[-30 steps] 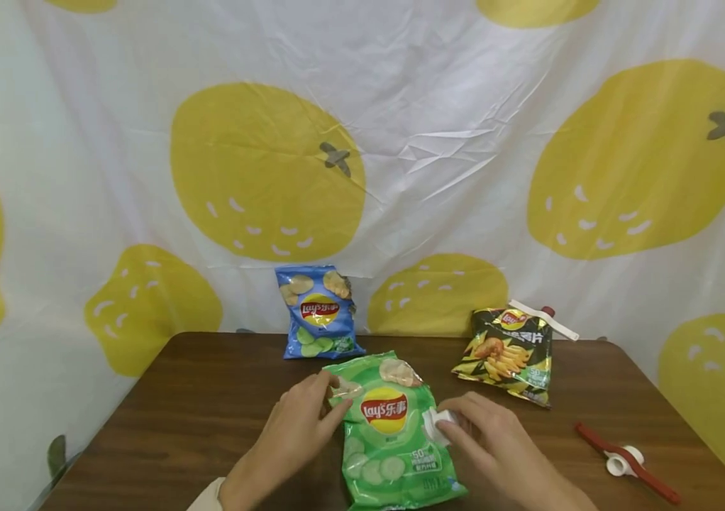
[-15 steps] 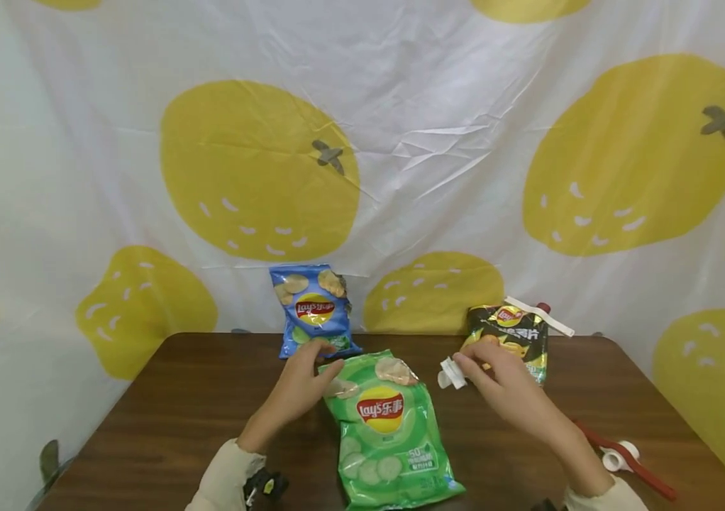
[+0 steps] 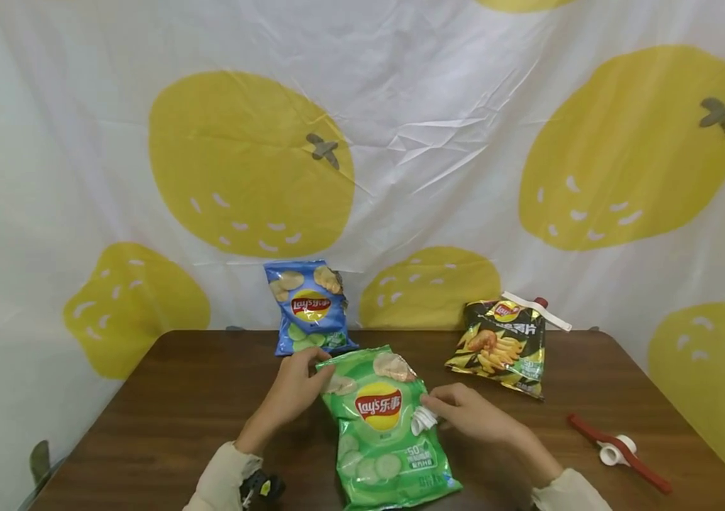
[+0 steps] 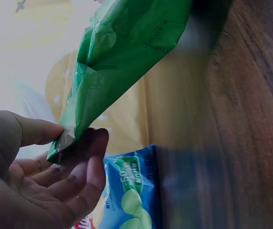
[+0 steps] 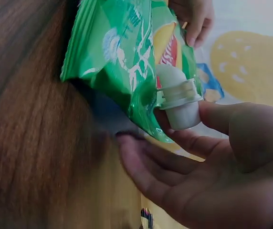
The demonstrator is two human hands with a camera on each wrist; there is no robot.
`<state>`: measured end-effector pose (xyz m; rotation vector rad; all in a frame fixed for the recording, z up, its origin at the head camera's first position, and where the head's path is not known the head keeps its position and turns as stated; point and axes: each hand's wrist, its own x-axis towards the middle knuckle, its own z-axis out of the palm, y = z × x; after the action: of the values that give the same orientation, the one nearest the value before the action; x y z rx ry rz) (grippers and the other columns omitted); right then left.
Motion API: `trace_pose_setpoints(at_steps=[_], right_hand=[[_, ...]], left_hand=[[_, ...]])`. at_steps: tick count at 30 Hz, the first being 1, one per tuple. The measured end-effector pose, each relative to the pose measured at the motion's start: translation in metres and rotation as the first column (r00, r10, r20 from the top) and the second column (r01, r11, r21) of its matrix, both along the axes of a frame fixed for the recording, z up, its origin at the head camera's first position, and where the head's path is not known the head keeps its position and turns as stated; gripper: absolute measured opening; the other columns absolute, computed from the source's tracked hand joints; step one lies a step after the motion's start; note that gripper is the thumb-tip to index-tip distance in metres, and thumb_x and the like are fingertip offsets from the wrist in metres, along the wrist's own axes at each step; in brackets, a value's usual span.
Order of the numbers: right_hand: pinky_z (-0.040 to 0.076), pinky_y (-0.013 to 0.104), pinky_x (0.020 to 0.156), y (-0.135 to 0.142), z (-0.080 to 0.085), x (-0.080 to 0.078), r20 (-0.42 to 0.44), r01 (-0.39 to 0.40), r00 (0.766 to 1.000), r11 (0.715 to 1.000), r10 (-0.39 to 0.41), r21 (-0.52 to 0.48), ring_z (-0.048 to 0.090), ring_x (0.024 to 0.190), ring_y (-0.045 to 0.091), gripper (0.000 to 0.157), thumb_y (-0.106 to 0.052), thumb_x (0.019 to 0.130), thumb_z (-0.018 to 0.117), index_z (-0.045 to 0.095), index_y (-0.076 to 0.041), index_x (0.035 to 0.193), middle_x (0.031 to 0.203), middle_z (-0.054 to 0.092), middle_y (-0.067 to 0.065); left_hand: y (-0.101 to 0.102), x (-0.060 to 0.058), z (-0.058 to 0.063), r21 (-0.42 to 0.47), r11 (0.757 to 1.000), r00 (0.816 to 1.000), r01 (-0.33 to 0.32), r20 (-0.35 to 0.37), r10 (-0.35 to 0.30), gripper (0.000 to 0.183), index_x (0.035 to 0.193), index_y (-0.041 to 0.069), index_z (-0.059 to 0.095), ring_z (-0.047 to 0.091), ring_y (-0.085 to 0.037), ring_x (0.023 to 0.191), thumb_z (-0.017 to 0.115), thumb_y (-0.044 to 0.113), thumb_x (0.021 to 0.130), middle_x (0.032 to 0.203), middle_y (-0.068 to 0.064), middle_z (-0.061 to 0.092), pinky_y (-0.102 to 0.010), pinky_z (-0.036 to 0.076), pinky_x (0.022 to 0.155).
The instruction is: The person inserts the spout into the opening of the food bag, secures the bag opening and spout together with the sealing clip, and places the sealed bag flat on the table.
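A green Lay's chip bag (image 3: 378, 443) lies face up on the table, its top end raised. My left hand (image 3: 291, 394) pinches its upper left corner, and the left wrist view shows thumb and fingers on either side of that green corner (image 4: 67, 136). At the bag's right edge, my right hand (image 3: 474, 413) holds a small white plastic spout piece (image 3: 423, 420) between thumb and fingers. In the right wrist view, this white spout piece (image 5: 180, 102) has a flange and touches the bag's edge; whether it grips the film I cannot tell.
Behind stands a blue Lay's bag (image 3: 307, 309) against the patterned curtain (image 3: 426, 191). A black chip bag (image 3: 496, 348) at back right carries a white bar clip (image 3: 554, 317) with a red cap. A red bar clip (image 3: 643, 472) with a white spout lies at right on the brown table (image 3: 209, 397).
My right hand swung away from the green bag toward the black bag with the white spout piece, then came back to the green bag's right edge. My left hand stays at the upper left corner.
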<state>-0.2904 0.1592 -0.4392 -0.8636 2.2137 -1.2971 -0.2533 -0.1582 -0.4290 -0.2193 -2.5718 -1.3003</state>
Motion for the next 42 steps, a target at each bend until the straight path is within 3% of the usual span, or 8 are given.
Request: trace_pose_setpoints(at_steps=[7,11,15,23,27,32,35,42], right_hand=[[0.04,0.023,0.054,-0.004,0.009,0.003,-0.184,0.07,0.981,0.997,-0.061,0.042,0.042,0.056,0.005,0.038,-0.037,0.103,0.054,0.066,-0.01,0.079,0.065,0.055,0.001],[0.046,0.026,0.06,-0.004,0.018,0.007,-0.322,0.101,0.944,0.993,-0.076,0.06,0.05,0.062,0.005,0.033,-0.041,0.101,0.056,0.07,-0.019,0.081,0.069,0.06,-0.007],[0.052,0.029,0.076,-0.002,0.029,0.011,-0.49,0.118,0.868,0.992,-0.08,0.046,0.063,0.083,0.004,0.024,-0.039,0.101,0.057,0.074,-0.024,0.092,0.085,0.068,-0.016],[0.049,0.022,0.062,-0.006,0.048,0.022,-0.687,0.082,0.725,0.997,-0.056,0.005,0.054,0.067,-0.002,0.014,-0.024,0.098,0.064,0.069,-0.02,0.086,0.078,0.062,-0.015],[0.049,0.023,0.064,-0.013,0.051,0.031,-0.759,0.061,0.65,0.998,-0.044,-0.005,0.053,0.07,-0.001,0.01,-0.02,0.095,0.068,0.067,-0.019,0.086,0.079,0.06,-0.015],[0.05,0.025,0.069,-0.02,0.05,0.038,-0.829,0.028,0.559,1.0,-0.014,0.001,0.055,0.076,0.002,0.006,-0.018,0.092,0.072,0.067,-0.015,0.088,0.081,0.061,-0.013],[0.05,0.025,0.07,-0.021,0.051,0.042,-0.822,0.027,0.57,0.999,0.015,0.037,0.056,0.078,0.003,0.006,-0.019,0.092,0.071,0.067,-0.015,0.09,0.083,0.061,-0.012],[0.052,0.025,0.076,-0.016,0.06,0.051,-0.735,0.033,0.67,0.985,0.102,0.167,0.057,0.087,0.002,0.013,-0.03,0.098,0.064,0.072,-0.02,0.098,0.096,0.062,-0.012]], left_hand=[[0.004,0.006,0.016,0.042,0.999,0.995,-0.033,-0.095,0.036,0.014,0.105,0.002,0.07,0.054,-0.009,0.061,0.069,0.006,0.092,0.104,-0.011,0.071,-0.027,0.048,0.058],[0.003,0.014,0.031,0.058,0.998,0.991,-0.035,-0.129,0.042,0.013,0.105,0.005,0.07,0.05,-0.009,0.057,0.07,0.007,0.092,0.103,-0.01,0.072,-0.026,0.045,0.054],[0.002,0.022,0.048,0.063,0.997,0.985,-0.034,-0.167,0.044,0.012,0.103,0.009,0.071,0.053,-0.012,0.058,0.071,0.009,0.092,0.094,-0.004,0.073,-0.028,0.046,0.056],[-0.004,0.036,0.073,-0.017,0.999,0.952,-0.042,-0.303,0.035,0.01,0.098,0.012,0.072,0.069,-0.017,0.096,0.073,0.006,0.09,0.097,-0.001,0.074,-0.04,0.055,0.079],[-0.008,0.044,0.08,-0.167,0.985,0.947,-0.035,-0.321,-0.021,0.009,0.097,0.013,0.072,0.067,-0.012,0.085,0.074,0.008,0.089,0.093,0.002,0.073,-0.036,0.054,0.074],[-0.001,0.049,0.086,-0.332,0.943,0.9,-0.021,-0.418,-0.127,0.008,0.095,0.014,0.074,0.061,-0.008,0.07,0.077,0.012,0.087,0.087,0.003,0.073,-0.035,0.05,0.071],[0.007,0.053,0.086,-0.395,0.917,0.877,-0.047,-0.456,-0.152,0.008,0.094,0.015,0.074,0.065,-0.009,0.076,0.076,0.012,0.088,0.087,0.006,0.073,-0.041,0.046,0.077],[0.018,0.061,0.085,-0.424,0.906,0.863,-0.021,-0.465,-0.197,0.008,0.092,0.013,0.072,0.064,-0.009,0.079,0.075,0.007,0.087,0.085,0.007,0.07,-0.04,0.049,0.076]])
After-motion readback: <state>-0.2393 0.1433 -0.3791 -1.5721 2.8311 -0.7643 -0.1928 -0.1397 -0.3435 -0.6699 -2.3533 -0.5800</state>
